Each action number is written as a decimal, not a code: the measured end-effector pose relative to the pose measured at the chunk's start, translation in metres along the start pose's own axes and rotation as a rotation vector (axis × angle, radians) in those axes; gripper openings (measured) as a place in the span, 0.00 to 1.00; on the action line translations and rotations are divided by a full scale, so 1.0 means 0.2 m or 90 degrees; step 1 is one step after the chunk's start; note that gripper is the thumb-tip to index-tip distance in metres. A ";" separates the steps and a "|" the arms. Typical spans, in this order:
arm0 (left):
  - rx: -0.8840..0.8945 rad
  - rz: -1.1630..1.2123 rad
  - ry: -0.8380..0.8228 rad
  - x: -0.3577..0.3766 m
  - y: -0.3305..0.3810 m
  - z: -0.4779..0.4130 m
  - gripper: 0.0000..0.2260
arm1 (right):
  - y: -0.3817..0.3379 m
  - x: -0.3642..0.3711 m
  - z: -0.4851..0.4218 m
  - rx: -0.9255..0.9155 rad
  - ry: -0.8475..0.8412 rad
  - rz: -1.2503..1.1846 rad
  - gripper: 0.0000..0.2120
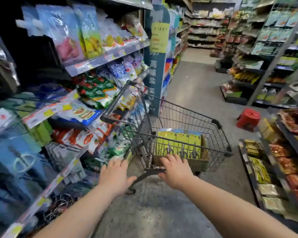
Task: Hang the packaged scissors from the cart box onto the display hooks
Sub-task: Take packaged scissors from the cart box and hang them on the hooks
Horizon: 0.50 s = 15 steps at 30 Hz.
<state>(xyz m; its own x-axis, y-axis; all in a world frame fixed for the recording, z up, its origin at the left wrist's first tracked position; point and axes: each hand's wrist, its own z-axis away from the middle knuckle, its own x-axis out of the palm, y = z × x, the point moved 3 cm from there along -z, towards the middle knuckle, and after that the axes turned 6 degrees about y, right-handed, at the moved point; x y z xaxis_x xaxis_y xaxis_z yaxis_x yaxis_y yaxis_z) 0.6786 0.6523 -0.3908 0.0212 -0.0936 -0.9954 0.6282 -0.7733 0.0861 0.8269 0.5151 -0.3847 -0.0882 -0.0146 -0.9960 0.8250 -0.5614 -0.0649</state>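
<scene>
A dark wire shopping cart (218, 134) stands in the aisle ahead of me. Inside it sits a cardboard box (199, 164) filled with upright yellow-green packaged scissors (179, 141). My right hand (176, 172) is spread open at the cart's near rim, just in front of the box. Fingers apart, my left hand (116, 177) reaches toward the cart's left corner and holds nothing. Blue packs of scissors (19, 158) hang on the display at the lower left.
Shelves (100, 59) full of bagged goods line the left side, close to the cart. A red plastic stool (248, 119) stands on the floor to the right, before low shelves of packets (258, 169). The grey aisle floor (196, 86) runs ahead.
</scene>
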 end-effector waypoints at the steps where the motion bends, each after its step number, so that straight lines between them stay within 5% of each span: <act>1: 0.025 0.001 0.001 0.00 0.13 -0.07 0.33 | 0.13 0.00 0.01 0.028 0.002 -0.003 0.28; 15: 0.137 -0.015 -0.027 0.12 1.31 -0.71 0.32 | 1.42 -0.03 -0.06 0.138 -0.035 -0.014 0.29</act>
<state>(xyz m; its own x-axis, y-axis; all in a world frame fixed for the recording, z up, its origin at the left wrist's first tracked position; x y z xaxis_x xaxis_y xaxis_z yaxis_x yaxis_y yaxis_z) 0.9540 0.5358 -0.3980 -0.0273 -0.0970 -0.9949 0.4469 -0.8915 0.0746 1.0684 0.3664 -0.3977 -0.1399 -0.0422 -0.9893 0.6835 -0.7270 -0.0656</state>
